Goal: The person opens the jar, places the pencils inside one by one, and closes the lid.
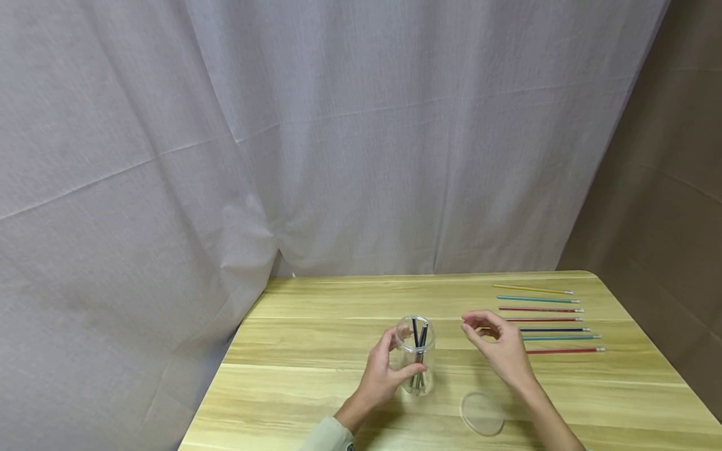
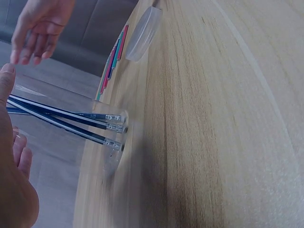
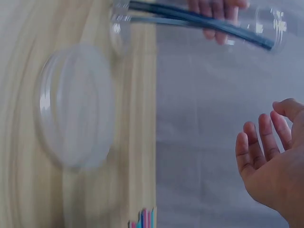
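Note:
A clear plastic jar (image 1: 430,363) stands on the table, gripped around its side by my left hand (image 1: 383,369). Inside it lean several dark pencils (image 2: 61,116) with their eraser ends at the bottom, as the left wrist view shows. My right hand (image 1: 499,344) hovers to the right of the jar, apart from it, its fingers loosely bent and holding nothing. In the right wrist view the right hand (image 3: 280,161) has its fingers spread a little. A round clear lid (image 1: 482,413) lies on the table in front of the right hand.
Along the table's right side lies a row of several coloured pencils, among them a yellow pencil (image 1: 533,289) at the back and a red pencil (image 1: 566,351) nearest me. Grey curtains (image 1: 361,156) hang behind the wooden table (image 1: 316,313).

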{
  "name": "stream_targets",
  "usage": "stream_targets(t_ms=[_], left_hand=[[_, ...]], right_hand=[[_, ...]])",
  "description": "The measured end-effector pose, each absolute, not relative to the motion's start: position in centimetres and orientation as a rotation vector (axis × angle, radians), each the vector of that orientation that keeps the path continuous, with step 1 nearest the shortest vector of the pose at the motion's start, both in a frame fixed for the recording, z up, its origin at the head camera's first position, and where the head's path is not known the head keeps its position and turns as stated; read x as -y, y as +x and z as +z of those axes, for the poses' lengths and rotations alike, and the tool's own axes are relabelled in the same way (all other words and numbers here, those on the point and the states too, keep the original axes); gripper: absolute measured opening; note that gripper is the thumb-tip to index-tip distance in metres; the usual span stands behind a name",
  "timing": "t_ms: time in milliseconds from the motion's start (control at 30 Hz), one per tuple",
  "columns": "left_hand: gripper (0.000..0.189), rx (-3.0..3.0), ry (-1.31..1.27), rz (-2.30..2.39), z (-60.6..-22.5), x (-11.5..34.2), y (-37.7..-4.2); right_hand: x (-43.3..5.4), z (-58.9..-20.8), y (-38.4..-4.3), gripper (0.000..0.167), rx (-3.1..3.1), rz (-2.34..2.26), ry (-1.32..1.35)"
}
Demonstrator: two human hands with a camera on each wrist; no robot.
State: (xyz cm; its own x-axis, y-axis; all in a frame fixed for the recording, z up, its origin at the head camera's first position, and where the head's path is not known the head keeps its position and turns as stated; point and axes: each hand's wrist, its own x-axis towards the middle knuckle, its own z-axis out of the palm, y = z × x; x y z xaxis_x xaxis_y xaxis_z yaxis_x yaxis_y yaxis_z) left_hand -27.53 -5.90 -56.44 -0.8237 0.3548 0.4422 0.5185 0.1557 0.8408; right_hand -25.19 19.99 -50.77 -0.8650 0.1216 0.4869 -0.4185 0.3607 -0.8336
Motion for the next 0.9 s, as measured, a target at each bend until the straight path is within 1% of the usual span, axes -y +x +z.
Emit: stream_targets(t_ms=[167,333,533,700,900], left_hand=[[0.077,2.277,-0.861,-1.746,-56.4,5.9,-27.5],[0.077,2.277,-0.867,-1.745,-56.4,5.9,-27.5],[0.078,2.257,-0.890,-1.702,-56.5,5.9,-27.5],[0.078,2.268,-0.881,-1.721,-56.4,5.9,-27.4],[0.077,2.287,-0.859,-1.765,-56.3,6.0,-27.4]], right_hand=[[-22.6,-51.7,-25.1,0.015,2.177,1.459,0.253],[-25.3,-53.1,-25.0,0.017,2.252,1.325,0.188],[-28.2,-54.7,-25.4,0.014,2.322,1.253,0.112],[-29.7,-55.8,-25.5,0.012,2.418,1.241,0.033],[-30.7,-57.5,-25.6,0.014,2.459,1.210,0.059]])
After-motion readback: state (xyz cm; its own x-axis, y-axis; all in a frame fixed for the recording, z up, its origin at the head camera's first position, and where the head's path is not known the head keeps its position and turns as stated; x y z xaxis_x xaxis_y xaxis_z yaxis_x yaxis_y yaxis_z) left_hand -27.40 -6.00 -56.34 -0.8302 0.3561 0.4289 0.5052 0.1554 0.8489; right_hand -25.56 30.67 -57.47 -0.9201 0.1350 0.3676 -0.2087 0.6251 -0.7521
